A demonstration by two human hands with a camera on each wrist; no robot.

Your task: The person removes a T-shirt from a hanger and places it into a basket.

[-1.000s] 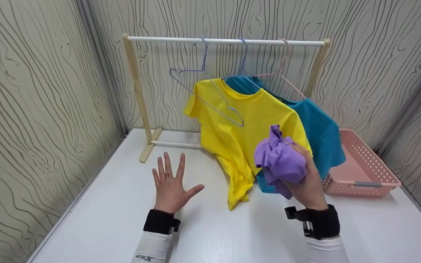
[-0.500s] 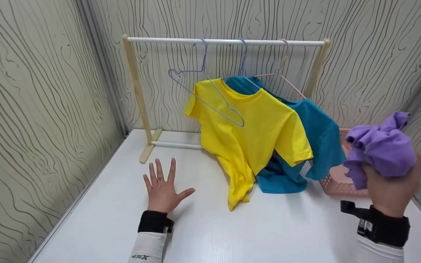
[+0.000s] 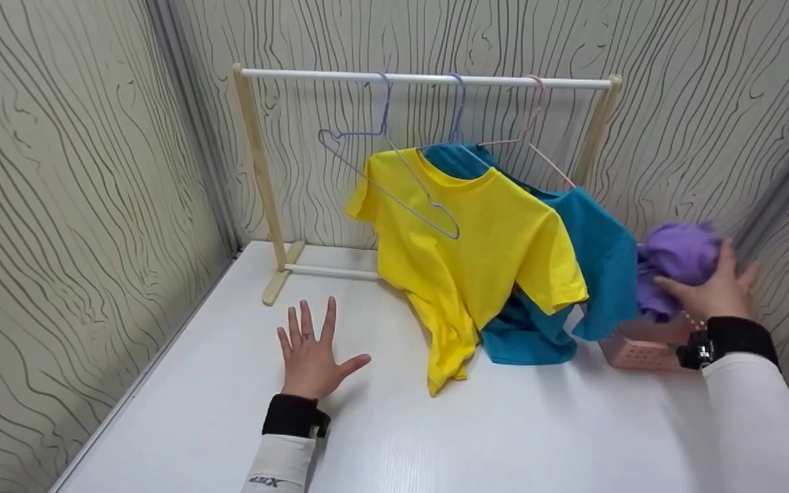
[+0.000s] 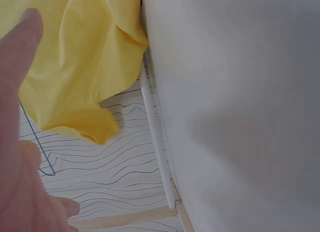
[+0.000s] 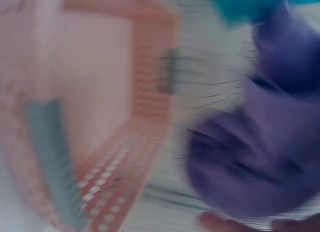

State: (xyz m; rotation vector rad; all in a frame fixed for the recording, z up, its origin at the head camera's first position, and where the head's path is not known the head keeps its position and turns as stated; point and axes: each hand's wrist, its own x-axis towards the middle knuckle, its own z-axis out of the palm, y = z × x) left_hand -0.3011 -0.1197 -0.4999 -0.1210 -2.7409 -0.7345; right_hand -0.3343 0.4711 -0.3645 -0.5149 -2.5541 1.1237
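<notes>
My right hand (image 3: 713,294) is over the basket at the right, its thumb and fingers spread apart. Right against them is a crumpled purple cloth (image 3: 681,255); the thumb overlaps its lower side. In the right wrist view the purple cloth (image 5: 255,157) is blurred, and fingertips (image 5: 217,223) show below it. The pink basket (image 3: 648,349) is partly hidden by cloth and hand. My left hand (image 3: 311,366) holds nothing and hovers with fingers spread, left of a yellow T-shirt (image 3: 463,226). The left wrist view shows the shirt (image 4: 85,67) beyond the thumb.
A clothes rack with a white rail (image 3: 340,74) stands at the back. On it hang a bare lilac hanger (image 3: 353,131), another holding the yellow shirt, and a pink hanger (image 3: 550,161) with a teal T-shirt (image 3: 603,236). The shirts' hems reach the white table (image 3: 401,445).
My right hand has carried the purple cloth rightward from in front of the shirts, then farther back over the basket, and its fingers have spread. My left hand has shifted slightly, its fingers still spread.
</notes>
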